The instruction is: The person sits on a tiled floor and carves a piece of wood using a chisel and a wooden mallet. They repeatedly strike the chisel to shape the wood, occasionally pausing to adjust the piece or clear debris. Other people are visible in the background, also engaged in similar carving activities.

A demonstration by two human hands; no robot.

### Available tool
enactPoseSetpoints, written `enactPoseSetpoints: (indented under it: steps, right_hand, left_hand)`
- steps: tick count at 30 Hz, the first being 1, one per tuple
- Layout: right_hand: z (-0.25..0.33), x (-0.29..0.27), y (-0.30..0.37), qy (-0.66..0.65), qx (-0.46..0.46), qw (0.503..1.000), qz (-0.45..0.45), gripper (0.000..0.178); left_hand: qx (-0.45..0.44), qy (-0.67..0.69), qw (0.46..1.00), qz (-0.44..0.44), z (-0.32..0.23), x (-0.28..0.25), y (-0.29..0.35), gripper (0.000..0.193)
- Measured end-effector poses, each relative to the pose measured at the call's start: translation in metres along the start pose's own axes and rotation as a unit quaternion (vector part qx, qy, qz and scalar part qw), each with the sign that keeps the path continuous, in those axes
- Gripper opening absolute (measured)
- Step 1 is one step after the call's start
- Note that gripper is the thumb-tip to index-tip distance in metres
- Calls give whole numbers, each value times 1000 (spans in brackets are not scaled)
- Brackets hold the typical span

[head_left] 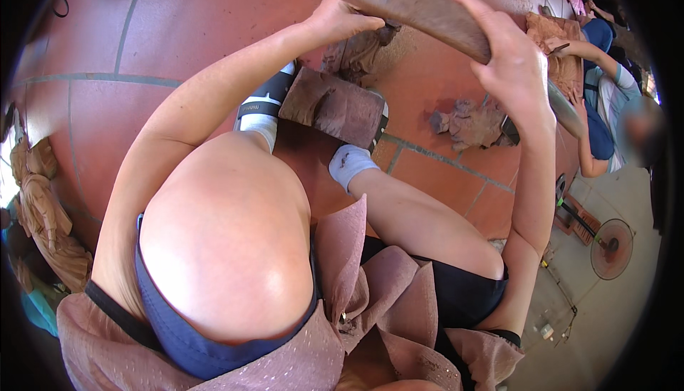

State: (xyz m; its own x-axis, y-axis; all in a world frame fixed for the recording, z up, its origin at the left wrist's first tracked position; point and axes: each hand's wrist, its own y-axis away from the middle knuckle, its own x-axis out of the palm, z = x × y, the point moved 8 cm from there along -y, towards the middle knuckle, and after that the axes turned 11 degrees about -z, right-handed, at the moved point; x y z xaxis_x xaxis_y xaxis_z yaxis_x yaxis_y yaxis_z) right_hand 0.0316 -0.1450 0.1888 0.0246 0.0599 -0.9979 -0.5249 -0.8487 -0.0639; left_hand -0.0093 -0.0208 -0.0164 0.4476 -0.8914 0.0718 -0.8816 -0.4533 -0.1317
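Observation:
Both my arms reach forward over my bent knees. A long, slightly curved brown piece that looks like wood point(413, 8) is raised between my hands, slanting down to the right. My left hand point(345, 19) grips it near its left end, with the thumb below and the other fingers mostly hidden. My right hand point(509, 60) is closed about its right end, the index finger stretched along it. Under it, a rough reddish-brown block point(333, 106) rests between my feet, against my white socks and sandals. Behind the block lies a dark brown lump point(353, 56), partly hidden.
A crumpled brown mass point(470, 124) lies on the red tiled floor point(92, 124) right of my feet. At right, another person point(605, 99) sits by a reddish-brown block point(563, 53). A round fan point(611, 248) stands nearer. A carved brown figure point(50, 213) is at far left.

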Motion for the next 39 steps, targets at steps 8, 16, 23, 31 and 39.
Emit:
enactPoseSetpoints:
  steps: [8, 16, 23, 31, 39]
  right_hand:
    - [-22, -3, 13, -153, 88, 983, -54, 69]
    - [-17, -2, 14, -160, 97, 980, -65, 67]
    - [15, -1, -2, -177, -4, 979, -106, 68]
    - [22, 15, -33, 46, -57, 996, 48, 68]
    - [21, 20, -35, 21, -33, 998, 58, 73]
  left_hand:
    - [-125, 79, 989, 14, 8, -19, -7, 20]
    - [-148, 51, 987, 25, 28, -18, -3, 24]
    - [-145, 76, 986, -41, 55, -22, -2, 23]
    - [-179, 134, 974, -33, 49, -17, 6, 31]
    - [-35, 95, 991, -81, 54, -30, -7, 32]
